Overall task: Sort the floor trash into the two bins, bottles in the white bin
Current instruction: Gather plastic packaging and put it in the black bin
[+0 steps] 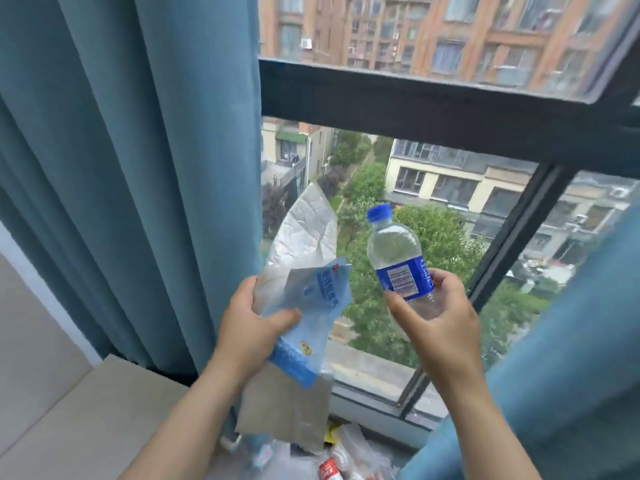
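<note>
Gripping a clear plastic bottle [398,251] by its lower half, the right hand [443,330] is curling its thumb across the near side and its fingers round the far side, with the fingertips lying against the edge of the blue label [405,277]. The bottle is leaning slightly away from that hand, toward the other one, with its blue cap [380,213] pointing up above the grip.

Just across from it, the left hand [249,330] is pinching a sheaf of flat wrappers, with the thumb pressing on the near face and the fingers lying behind. Right under the thumb, a blue-and-white packet [311,306] is hanging partly below the hand. Behind it a crinkled silvery bag [304,230] is standing up above the fingers, reaching about as high as the bottle cap. Below the hand a brown sheet [287,410] is hanging down; whether it is cardboard or paper I cannot tell. The two hands are holding their loads apart, with window glass showing between them.

Under both forearms, loose litter [346,459] is lying in a heap of clear film and a red-and-white wrapper, all blurred. Beyond the hands a dark window frame [415,98] is crossing the view, with buildings and trees showing outside. A teal curtain [138,168] is hanging on the outer side of the left hand, and a second curtain panel [571,341] is hanging beside the right forearm.
</note>
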A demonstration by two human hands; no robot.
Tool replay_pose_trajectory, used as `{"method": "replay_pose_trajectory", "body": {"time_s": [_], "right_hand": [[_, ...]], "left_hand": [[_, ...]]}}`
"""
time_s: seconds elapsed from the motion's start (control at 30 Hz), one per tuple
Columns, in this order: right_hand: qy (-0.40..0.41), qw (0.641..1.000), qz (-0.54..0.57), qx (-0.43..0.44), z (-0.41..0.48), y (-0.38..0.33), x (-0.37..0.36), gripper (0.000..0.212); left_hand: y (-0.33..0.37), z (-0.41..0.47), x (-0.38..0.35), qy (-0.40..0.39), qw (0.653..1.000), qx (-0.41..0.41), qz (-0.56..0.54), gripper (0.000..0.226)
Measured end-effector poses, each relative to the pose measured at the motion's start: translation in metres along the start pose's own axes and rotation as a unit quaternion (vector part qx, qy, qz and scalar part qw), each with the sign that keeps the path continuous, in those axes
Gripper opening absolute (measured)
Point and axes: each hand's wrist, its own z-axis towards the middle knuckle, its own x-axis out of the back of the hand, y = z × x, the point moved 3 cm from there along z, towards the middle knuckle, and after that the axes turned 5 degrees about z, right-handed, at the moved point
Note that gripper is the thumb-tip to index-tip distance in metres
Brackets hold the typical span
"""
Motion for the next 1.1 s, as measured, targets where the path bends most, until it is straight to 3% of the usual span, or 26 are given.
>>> {"method": "replay_pose_trajectory", "body": {"time_s": [0.3,0.43,0.93,1.1], "right_hand": [[0.145,0.986,0.037,0.070,-0.010,-0.085,0.128,0.060],[0.207,0.974,0.044,0.084,-0.030,-0.105,0.196,0.049],[0.409,0.909,0.004,0.076,-0.143,-0.099,0.424,0.036],[0.470,0.880,-0.025,0.055,-0.180,-0.085,0.483,0.051]], "left_hand": [[0.130,-0.028,-0.065,-0.095,0.982,-0.138,-0.092,0.043],[0.178,-0.060,-0.114,-0.145,0.960,-0.195,-0.137,0.040],[0.263,-0.226,-0.304,-0.306,0.897,-0.271,-0.165,0.033],[0.271,-0.278,-0.368,-0.374,0.874,-0.269,-0.155,0.032]]}}
